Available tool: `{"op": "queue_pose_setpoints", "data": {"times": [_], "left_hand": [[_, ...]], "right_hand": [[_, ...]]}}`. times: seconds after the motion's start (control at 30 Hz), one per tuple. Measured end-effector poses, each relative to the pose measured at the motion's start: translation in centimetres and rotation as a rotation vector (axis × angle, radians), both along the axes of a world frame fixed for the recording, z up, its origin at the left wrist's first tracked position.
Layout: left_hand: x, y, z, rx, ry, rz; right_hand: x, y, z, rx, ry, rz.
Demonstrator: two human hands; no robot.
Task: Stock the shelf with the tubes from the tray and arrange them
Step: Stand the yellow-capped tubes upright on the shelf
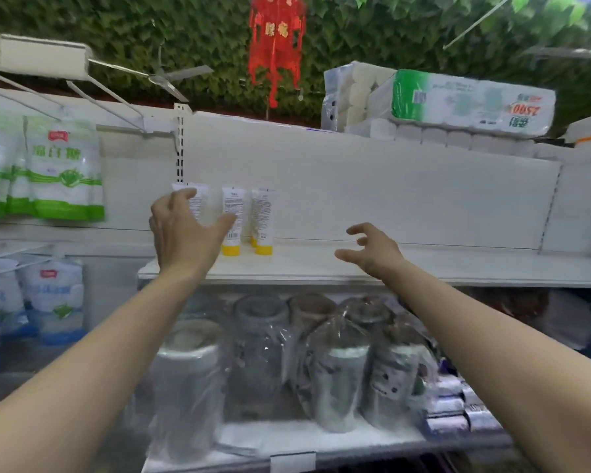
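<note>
**Fingers (185, 194), left hand (181, 233):** released and spread wide. The index lies over the top of the leftmost tube (201, 204) and the thumb crosses the lower front of the middle tube (233, 206). Whether either is touched cannot be told; nothing is clasped.

**Fingers, right hand (376, 256):** loosely curled, grasping nothing. The hand hovers over the bare shelf (441, 264) at 3 o'clock of the tubes, well apart from them.

**Item:** tubes, white, with printed labels and yellow caps (231, 250). They stand upright, cap down, close together at the 9 o'clock end of the shelf, near the back panel. The right tube (263, 213) stands just beside the middle one, and one more yellow cap shows behind, between the two.

**Handling (judged):**
- Light, with soft plastic walls that yield to a squeeze.
- Smooth and somewhat slippery; not fragile.
- The narrow cap base likely makes each tube tippy, so a nudged tube could knock its neighbour.

**Where to hold (judged):** mid-body, thumb on one flat face and fingers on the other, with light pressure. To slide a tube into line, push low, near the cap.

**Tray:** not in view.

**Surroundings:**
- 9 o'clock: hanging green-and-white bags (62, 172).
- 6 o'clock: plastic-wrapped jars (185, 370) on the lower shelf.
- 1 o'clock: paper-roll packs (458, 104) on top of the unit.
- 12 o'clock: a red ornament (275, 35).
</note>
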State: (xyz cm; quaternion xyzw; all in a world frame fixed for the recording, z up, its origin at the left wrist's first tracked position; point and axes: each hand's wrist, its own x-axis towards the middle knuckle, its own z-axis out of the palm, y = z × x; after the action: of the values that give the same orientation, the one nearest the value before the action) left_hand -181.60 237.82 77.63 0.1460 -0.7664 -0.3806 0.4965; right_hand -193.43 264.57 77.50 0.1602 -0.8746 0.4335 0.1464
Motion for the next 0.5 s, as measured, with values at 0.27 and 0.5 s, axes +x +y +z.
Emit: {"op": "queue_pose_setpoints", "data": {"times": [0.27,0.5], "left_hand": [[0.4,19.5,-1.4,-0.218,-0.203,-0.171],[1.4,37.6,-4.9,-0.45,-0.463,-0.416]], "right_hand": [[6.9,17.5,-1.2,0.156,0.122,-0.128],[12.7,34.0,-4.0,0.353,0.086,-0.317]]}}
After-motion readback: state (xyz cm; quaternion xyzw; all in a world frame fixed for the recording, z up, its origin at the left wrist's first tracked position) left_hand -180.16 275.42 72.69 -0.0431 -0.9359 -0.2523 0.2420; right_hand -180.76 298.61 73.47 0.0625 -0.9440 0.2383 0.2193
